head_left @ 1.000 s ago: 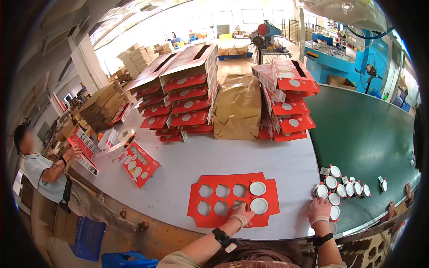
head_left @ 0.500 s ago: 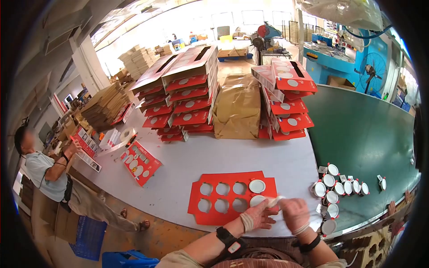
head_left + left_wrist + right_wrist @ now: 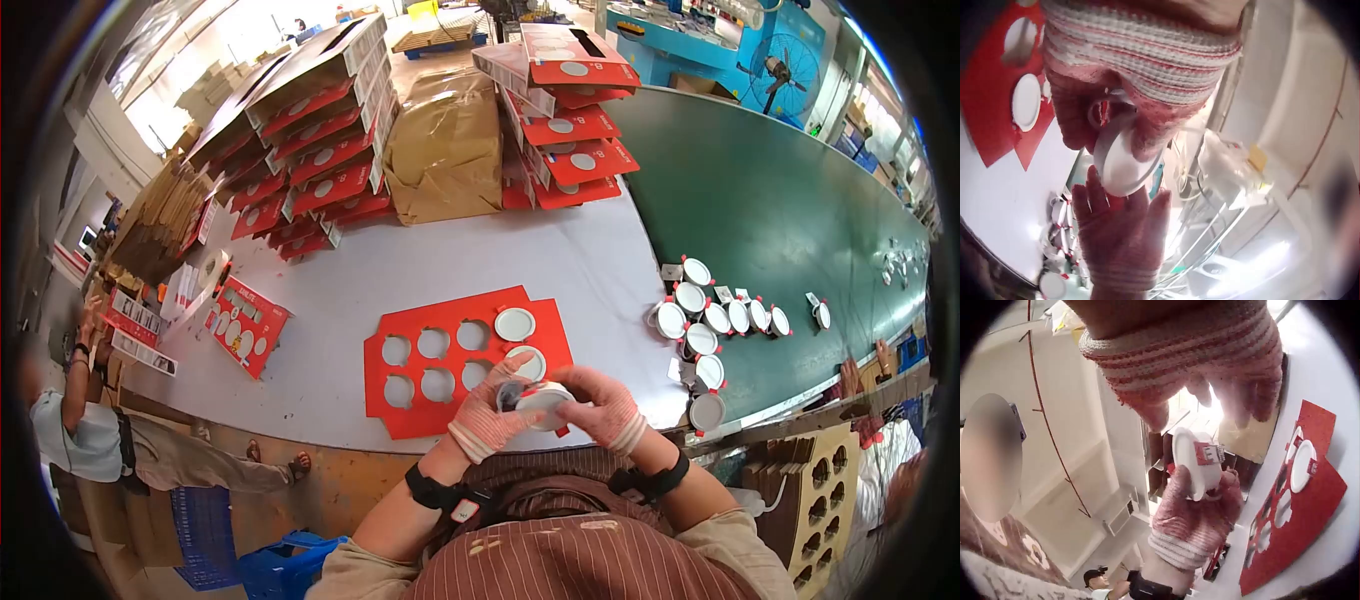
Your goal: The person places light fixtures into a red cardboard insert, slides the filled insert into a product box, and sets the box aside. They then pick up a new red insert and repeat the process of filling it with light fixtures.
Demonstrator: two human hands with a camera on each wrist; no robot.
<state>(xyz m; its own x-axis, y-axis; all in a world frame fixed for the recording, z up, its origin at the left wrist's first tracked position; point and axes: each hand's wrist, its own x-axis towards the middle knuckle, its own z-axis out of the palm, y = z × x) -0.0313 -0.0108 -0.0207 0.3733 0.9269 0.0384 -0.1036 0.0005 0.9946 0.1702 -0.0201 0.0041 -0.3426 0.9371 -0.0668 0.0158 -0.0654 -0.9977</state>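
Both hands wear pinkish knit gloves with striped cuffs. My left hand [image 3: 485, 415] grips a round white downlight [image 3: 548, 405], its thumb on the white face in the left wrist view. In the right wrist view, red print and a small metal spring show on the downlight's side [image 3: 1207, 455]. My right hand [image 3: 615, 412] is close beside it, fingers spread and apart from the light in the right wrist view. Below lies a red cardboard panel [image 3: 415, 425] with two rows of round holes. Two white downlights [image 3: 515, 324] sit in its right-end holes.
Several downlights with red clips [image 3: 716, 318] stand at the right, across the white table and green surface [image 3: 760, 200]. Stacked red cartons [image 3: 330, 180] flank a brown wrapped package [image 3: 445, 150] at the back. A folded red carton [image 3: 245, 325] lies left; a person [image 3: 80, 430] stands beyond.
My right hand has come from the downlights at the right to meet the left hand. The left hand has left the panel's holes and now holds a downlight. The head view has tilted down.
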